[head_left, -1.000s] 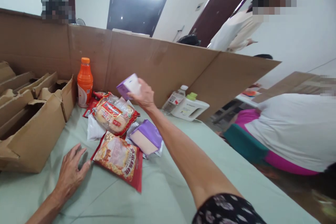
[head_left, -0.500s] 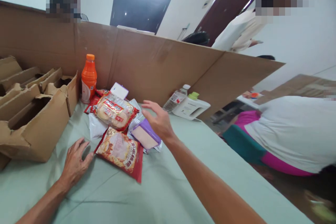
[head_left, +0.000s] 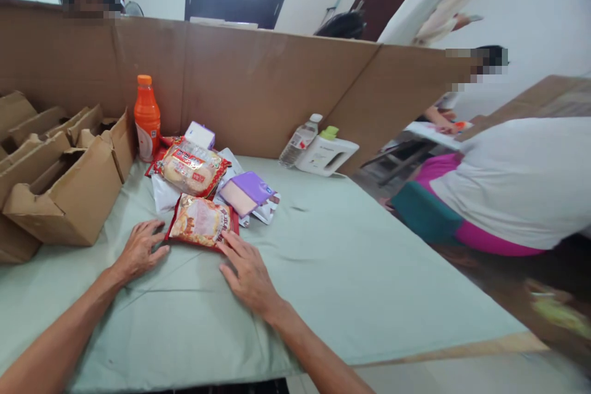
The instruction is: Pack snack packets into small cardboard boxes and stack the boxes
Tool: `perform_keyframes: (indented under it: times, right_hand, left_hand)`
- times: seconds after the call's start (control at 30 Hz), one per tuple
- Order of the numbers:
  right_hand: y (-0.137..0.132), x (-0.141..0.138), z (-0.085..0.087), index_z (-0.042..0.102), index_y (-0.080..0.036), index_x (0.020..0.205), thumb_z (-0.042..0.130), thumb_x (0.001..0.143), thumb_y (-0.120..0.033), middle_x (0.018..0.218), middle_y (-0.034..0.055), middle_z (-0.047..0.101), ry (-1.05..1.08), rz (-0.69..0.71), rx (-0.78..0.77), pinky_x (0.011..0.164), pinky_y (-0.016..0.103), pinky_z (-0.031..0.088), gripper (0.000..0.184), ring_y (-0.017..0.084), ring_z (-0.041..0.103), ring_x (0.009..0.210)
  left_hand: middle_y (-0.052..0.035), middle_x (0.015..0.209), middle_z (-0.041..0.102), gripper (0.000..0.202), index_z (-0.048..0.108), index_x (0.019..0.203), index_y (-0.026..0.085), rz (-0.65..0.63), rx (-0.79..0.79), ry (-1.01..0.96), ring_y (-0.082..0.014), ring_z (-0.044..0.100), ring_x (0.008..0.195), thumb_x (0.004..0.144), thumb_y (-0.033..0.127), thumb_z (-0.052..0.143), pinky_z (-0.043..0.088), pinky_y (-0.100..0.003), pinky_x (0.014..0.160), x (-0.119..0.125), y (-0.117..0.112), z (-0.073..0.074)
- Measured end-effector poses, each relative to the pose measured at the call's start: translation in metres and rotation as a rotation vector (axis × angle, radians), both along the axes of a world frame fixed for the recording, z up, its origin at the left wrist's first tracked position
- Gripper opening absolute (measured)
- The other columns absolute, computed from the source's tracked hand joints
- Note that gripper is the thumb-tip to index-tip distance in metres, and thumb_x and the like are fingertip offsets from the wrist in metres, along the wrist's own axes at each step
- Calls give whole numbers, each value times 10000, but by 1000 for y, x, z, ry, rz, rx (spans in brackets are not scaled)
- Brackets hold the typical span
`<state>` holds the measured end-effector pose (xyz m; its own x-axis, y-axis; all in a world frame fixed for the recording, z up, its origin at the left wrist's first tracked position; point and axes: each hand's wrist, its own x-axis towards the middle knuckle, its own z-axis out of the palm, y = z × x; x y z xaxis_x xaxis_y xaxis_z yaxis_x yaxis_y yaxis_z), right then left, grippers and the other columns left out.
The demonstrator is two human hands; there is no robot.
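Note:
A red and cream snack bag (head_left: 202,220) lies at the front of a pile of packets on the green cloth. My left hand (head_left: 142,251) rests open at its left edge, thumb and fingers apart. At its right front corner, my right hand (head_left: 249,268) lies with fingers stretched over the edge, touching it but not gripping. Behind it is a clear and red bread package (head_left: 191,167). To the right lies a purple packet (head_left: 248,191) with a pale front, on top of silvery pouches. A white packet (head_left: 165,192) is partly hidden on the left, and a small white and purple box (head_left: 200,135) sits behind.
An orange bottle (head_left: 146,120) stands behind the pile, beside cardboard boxes (head_left: 78,191) on the left. A cardboard wall (head_left: 258,92) runs along the back, with a clear bottle (head_left: 300,143) and a white jug (head_left: 325,154) against it. Other people are beyond the table.
My right hand has moved from above the purple packet down to the snack bag's front right corner. The left hand stays by the bag's left edge. The camera view has shifted.

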<state>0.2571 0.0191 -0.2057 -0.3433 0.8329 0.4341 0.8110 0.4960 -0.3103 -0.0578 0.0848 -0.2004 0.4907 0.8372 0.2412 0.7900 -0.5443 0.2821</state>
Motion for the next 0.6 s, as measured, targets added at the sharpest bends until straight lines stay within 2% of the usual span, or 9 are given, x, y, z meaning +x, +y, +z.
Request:
perform_keyframes:
  times: [0.13, 0.3, 0.47, 0.6]
  right_hand:
    - [-33, 1, -11, 632, -210, 1444, 635, 921, -222, 1598, 174, 537, 9, -74, -40, 1087, 556, 535, 523, 349, 583, 1398]
    - [-76, -8, -18, 678, -202, 1369, 603, 975, -243, 1536, 173, 599, -28, -139, -108, 1120, 553, 495, 403, 346, 571, 1404]
    - [-77, -12, -10, 649, -197, 1419, 584, 1018, -267, 1574, 150, 572, -68, -143, -220, 1185, 514, 420, 412, 319, 506, 1470]
    - [-79, -10, -6, 614, -190, 1473, 569, 1040, -320, 1619, 146, 526, -122, -143, -244, 1212, 506, 382, 454, 315, 459, 1512]
  left_hand:
    - [-116, 1440, 621, 325, 670, 1287, 202, 29, 19, 8, -305, 614, 1301, 1008, 367, 703, 522, -563, 1106, -8, 2, 0]
    - [-121, 1454, 607, 332, 662, 1293, 197, 130, 36, 27, -307, 613, 1301, 1010, 366, 699, 529, -559, 1100, -18, 15, 3]
    - [-128, 1472, 593, 415, 621, 1366, 193, 165, 51, 101, -328, 596, 1328, 1005, 378, 705, 513, -586, 1111, -8, 17, 8]
    - [-140, 1540, 540, 494, 566, 1448, 201, 184, 58, 164, -355, 545, 1397, 1013, 401, 688, 460, -627, 1156, 4, 2, 7]
